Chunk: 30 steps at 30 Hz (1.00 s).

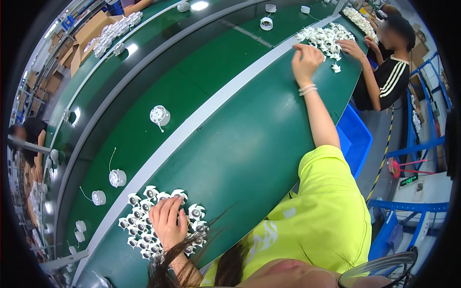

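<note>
My left hand (169,222) lies with outstretched fingers on a cluster of small white fan impellers (139,224) with dark round centres, spread at the near left of the green table. Its fingertips touch the impellers at the cluster's far edge, and nothing shows gripped in it. My right hand (308,61), with a pale band at the wrist, hovers at the far right beside a heaped pile of white impellers (321,39). Its fingers are loosely bent and apart, with nothing visible in them. One loose impeller (335,68) lies at the pile's near edge.
A grey rail (211,106) divides my table from a green conveyor (144,79) carrying white round fan housings (159,115), some with trailing wires. A co-worker (391,67) reaches into the far-right pile. A blue bin (354,139) stands below the table's right edge.
</note>
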Motion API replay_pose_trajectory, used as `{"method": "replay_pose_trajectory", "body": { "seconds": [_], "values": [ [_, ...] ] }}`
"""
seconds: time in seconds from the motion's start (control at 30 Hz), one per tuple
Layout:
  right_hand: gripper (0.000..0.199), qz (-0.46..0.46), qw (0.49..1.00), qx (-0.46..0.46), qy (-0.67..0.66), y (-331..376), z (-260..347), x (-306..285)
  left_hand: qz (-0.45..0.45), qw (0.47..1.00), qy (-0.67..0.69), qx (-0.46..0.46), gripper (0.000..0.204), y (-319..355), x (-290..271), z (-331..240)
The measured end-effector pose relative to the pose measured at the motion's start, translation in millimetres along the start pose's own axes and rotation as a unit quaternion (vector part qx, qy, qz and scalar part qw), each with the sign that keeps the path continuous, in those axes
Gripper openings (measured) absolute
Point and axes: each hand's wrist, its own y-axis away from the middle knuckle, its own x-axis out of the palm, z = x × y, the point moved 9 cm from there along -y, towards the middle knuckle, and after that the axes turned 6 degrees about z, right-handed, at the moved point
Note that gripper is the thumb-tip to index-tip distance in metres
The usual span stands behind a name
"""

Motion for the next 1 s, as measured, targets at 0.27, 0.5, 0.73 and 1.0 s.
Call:
{"method": "replay_pose_trajectory", "body": {
  "seconds": [0.27,0.5,0.73,1.0],
  "values": [
    [0.019,-0.040,0.954,0.109,0.276,7,-147,-23,-0.007,1.000,-0.002,-0.013,0.030,-2,4,6],
    [0.030,0.060,0.971,-0.015,0.231,-22,-172,31,0.008,0.998,0.033,-0.055,0.031,4,13,19],
    [0.049,0.311,0.914,0.082,0.247,-54,-206,144,0.030,0.994,0.055,-0.089,0.029,-1,10,15],
    [0.061,0.443,0.834,0.195,0.265,-46,-212,178,0.019,0.993,0.049,-0.105,0.034,-11,9,4]
  ]
}}
